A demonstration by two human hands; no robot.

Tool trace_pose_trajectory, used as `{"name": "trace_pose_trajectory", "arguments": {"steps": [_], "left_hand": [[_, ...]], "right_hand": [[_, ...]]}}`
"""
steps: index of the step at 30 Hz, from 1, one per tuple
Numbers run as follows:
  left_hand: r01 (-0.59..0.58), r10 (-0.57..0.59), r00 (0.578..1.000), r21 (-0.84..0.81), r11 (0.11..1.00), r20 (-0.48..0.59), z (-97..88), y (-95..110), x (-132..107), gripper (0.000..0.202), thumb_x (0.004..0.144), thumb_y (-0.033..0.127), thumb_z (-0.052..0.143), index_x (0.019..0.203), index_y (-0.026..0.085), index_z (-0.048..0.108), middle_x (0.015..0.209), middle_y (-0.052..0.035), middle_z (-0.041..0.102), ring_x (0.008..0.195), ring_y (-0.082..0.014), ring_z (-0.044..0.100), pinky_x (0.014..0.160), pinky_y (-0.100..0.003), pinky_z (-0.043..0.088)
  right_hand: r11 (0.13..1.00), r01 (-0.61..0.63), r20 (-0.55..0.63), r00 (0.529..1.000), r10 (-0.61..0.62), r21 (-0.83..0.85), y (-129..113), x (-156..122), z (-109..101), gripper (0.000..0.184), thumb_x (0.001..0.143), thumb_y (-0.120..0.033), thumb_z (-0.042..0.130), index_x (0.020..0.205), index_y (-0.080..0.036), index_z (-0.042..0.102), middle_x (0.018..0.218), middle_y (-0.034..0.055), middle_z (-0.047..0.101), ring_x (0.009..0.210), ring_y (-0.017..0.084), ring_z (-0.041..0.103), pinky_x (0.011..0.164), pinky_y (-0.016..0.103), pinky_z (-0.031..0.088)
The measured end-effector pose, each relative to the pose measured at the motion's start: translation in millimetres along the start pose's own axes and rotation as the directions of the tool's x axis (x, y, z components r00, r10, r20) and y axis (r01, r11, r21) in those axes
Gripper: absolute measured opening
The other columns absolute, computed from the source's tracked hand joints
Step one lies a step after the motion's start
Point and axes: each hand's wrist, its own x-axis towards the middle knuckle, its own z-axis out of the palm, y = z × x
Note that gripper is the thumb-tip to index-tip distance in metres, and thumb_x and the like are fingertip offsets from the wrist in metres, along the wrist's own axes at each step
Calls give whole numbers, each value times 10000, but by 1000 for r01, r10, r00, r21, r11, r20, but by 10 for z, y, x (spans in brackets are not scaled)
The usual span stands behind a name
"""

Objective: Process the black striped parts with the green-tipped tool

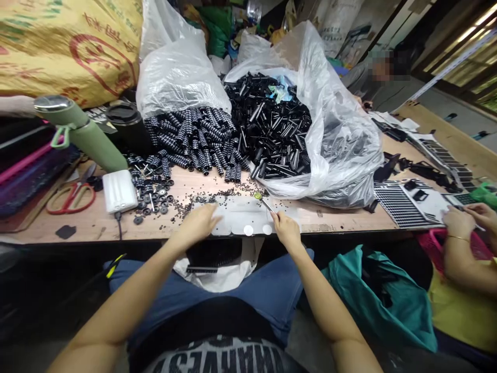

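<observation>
My left hand [200, 223] rests on the left end of a white sheet [240, 215] at the table's front edge, fingers curled down on it, next to scattered small black beads [194, 199]. My right hand [285, 228] is closed on a thin metal tool [266, 203] whose green-tipped end points up and left over the sheet. Behind lie a heap of ribbed black rollers [190, 137] and a clear bag of black tubes [275, 124].
A white power bank [118, 190], red-handled scissors [72, 197], a green flask [83, 132] and a black cup [128, 124] sit at left. Another person's hands [466, 217] work at right over sheets of small black pads [404, 204]. A white bag [217, 264] hangs in my lap.
</observation>
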Motion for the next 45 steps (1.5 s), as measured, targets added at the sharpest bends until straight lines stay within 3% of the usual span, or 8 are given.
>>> {"name": "trace_pose_trajectory", "arguments": {"steps": [5, 10, 15, 22, 29, 35, 40, 45], "left_hand": [[141, -107, 962, 124, 982, -250, -176, -243, 1234, 394, 905, 202, 391, 1235, 58, 549, 1081, -235, 603, 1008, -314, 558, 846, -438, 427], [-150, 198, 978, 437, 887, -66, -92, -427, 1705, 254, 840, 78, 402, 858, 111, 653, 1255, -236, 524, 1210, -350, 431, 931, -504, 361], [-252, 307, 941, 305, 918, -146, -74, -435, 1633, 230, 871, 116, 430, 1025, 130, 601, 1235, -174, 569, 1293, -282, 389, 1066, -499, 248], [-28, -146, 954, -565, 824, -261, -126, -138, 987, 327, 927, 423, 412, 1032, 146, 550, 825, -56, 621, 733, -178, 608, 699, -301, 480], [137, -75, 991, -799, 586, 115, -116, 97, 555, 388, 651, 398, 783, 899, 142, 627, 592, 21, 557, 496, -103, 497, 475, -214, 379], [297, -259, 939, -913, 280, 226, 156, 342, 539, 374, 633, 393, 796, 778, 144, 557, 448, 71, 459, 347, -59, 392, 345, -175, 275], [176, -177, 974, -965, 194, 142, 177, 356, 472, 588, 704, 468, 738, 1173, 197, 507, 695, 50, 579, 384, -46, 472, 377, -172, 379], [168, -264, 950, -985, -24, 169, 203, 285, 445, 495, 759, 535, 652, 1049, 142, 574, 657, 32, 545, 426, -64, 487, 361, -169, 377]], "right_hand": [[999, 46, -152, 987, -46, -5, 56, 82, 158, 350, 966, -443, 397, 902, -163, 598, 926, 112, 629, 891, 224, 563, 702, 288, 380], [967, 208, -343, 928, -147, 149, 69, 275, 4, 268, 954, -371, 430, 948, -166, 602, 968, 107, 611, 942, 244, 511, 843, 343, 405], [927, 320, -372, 899, -232, 196, -190, 951, -286, 240, 940, -327, 462, 1021, -149, 601, 1039, 122, 616, 1018, 248, 479, 905, 353, 383], [892, 359, -158, 932, -327, 276, -567, 1431, -385, 173, 884, -160, 505, 905, -136, 676, 969, 124, 689, 1003, 248, 529, 911, 408, 379], [317, 228, 26, 773, -634, 921, -684, 859, -550, 432, 832, -534, 575, 1038, -162, 649, 935, 66, 674, 791, 156, 613, 698, 294, 486], [685, 569, -226, 818, -529, 455, -911, 441, -445, 1053, 559, -481, 832, 1444, -230, 319, 1433, 140, 375, 1347, 327, 315, 1105, 506, 294], [743, 563, -206, 826, -525, 363, -850, 295, -164, 1082, 608, -410, 805, 1465, -98, 222, 1436, 206, 354, 1366, 311, 293, 1136, 461, 274], [837, 441, -8, 886, -464, 325, -743, 156, 118, 1030, 599, -555, 771, 1405, -75, 346, 1422, 239, 380, 1313, 361, 365, 1088, 512, 313]]}}
